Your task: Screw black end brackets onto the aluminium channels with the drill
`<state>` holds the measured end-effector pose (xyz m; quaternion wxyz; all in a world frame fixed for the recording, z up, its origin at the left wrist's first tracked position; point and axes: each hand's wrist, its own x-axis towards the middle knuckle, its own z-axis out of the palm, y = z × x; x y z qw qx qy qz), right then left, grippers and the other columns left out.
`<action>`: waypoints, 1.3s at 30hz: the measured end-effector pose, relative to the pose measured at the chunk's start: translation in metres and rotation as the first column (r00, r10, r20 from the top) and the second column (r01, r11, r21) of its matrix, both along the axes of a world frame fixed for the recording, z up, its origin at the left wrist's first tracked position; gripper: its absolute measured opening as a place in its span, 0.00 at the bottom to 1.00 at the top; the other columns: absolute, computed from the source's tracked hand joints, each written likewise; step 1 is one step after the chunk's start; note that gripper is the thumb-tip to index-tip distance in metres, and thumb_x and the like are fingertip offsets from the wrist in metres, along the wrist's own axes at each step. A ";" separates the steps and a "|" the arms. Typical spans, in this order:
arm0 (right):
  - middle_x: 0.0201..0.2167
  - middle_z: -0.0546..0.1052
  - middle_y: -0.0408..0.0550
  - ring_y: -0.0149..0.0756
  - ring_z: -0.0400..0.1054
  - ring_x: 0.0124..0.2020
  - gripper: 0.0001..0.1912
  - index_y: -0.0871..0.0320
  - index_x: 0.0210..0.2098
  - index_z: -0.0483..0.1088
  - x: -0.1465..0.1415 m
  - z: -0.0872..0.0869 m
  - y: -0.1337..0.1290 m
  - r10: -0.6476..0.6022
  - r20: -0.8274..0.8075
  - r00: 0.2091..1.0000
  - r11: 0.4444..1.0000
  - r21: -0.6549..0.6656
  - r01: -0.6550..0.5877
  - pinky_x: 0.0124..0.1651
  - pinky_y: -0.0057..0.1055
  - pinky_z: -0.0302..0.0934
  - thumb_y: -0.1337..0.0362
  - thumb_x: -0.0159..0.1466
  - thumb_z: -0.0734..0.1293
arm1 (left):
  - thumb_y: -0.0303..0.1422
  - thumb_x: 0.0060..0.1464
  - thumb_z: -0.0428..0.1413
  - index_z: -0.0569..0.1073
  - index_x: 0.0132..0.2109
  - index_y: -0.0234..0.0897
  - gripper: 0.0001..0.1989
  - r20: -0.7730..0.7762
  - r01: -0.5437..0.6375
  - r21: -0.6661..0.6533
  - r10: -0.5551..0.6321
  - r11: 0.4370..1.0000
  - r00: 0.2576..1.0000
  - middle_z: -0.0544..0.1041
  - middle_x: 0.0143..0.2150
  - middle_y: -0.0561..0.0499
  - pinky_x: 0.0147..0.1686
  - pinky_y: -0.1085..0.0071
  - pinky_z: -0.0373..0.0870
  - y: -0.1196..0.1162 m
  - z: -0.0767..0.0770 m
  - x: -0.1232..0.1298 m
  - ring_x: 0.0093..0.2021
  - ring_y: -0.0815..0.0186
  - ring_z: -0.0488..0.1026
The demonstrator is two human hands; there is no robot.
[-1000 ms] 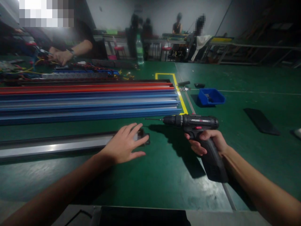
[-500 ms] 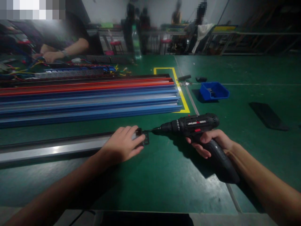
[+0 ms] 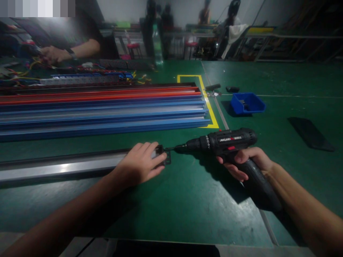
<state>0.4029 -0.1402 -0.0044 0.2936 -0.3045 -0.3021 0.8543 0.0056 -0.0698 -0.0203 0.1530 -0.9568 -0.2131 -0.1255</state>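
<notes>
A black cordless drill lies in the grip of my right hand, its fingers wrapped round the handle. The drill points left, and its thin bit reaches the end of a long silver-and-black metal rail. My left hand is closed over the right end of that rail. At the rail's tip, by my left fingertips, sits a small black end bracket with slots. Whether a screw is at the bit's tip is too small to tell.
Several blue rails and red rails lie behind, ending near yellow tape. A blue bin with small parts, a dark flat slab and a bottle stand on the green table. A co-worker's hands handle wires.
The drill and my right hand have shifted slightly to the right. My left hand stays on the rail's end. The co-worker's hands have moved, and the whole view has shifted a little.
</notes>
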 end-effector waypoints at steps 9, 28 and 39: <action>0.28 0.79 0.48 0.31 0.74 0.20 0.21 0.70 0.48 0.76 0.001 -0.003 -0.002 -0.013 -0.020 1.000 1.000 0.009 0.014 0.26 0.25 0.72 0.67 0.57 0.67 | 0.41 0.67 0.54 0.80 0.53 0.39 0.16 -0.014 -0.007 -0.011 0.006 1.000 1.000 0.77 0.54 0.29 0.40 0.54 0.74 -0.001 0.002 0.001 0.46 0.47 0.76; 0.27 0.77 0.47 0.30 0.72 0.19 0.21 0.69 0.48 0.75 -0.001 -0.003 -0.002 -0.022 -0.022 1.000 1.000 0.002 0.022 0.26 0.25 0.71 0.66 0.56 0.66 | 0.42 0.68 0.53 0.80 0.54 0.40 0.17 -0.025 -0.022 -0.017 0.022 1.000 0.999 0.76 0.54 0.31 0.42 0.56 0.73 -0.001 0.002 0.001 0.47 0.49 0.75; 0.28 0.78 0.47 0.30 0.74 0.20 0.22 0.70 0.49 0.75 -0.002 -0.013 -0.001 0.006 -0.056 0.998 1.000 0.001 -0.005 0.27 0.24 0.71 0.67 0.57 0.66 | 0.42 0.68 0.54 0.79 0.55 0.41 0.17 0.000 -0.035 -0.097 0.035 0.995 0.999 0.75 0.57 0.32 0.45 0.54 0.72 -0.001 -0.001 -0.001 0.49 0.48 0.74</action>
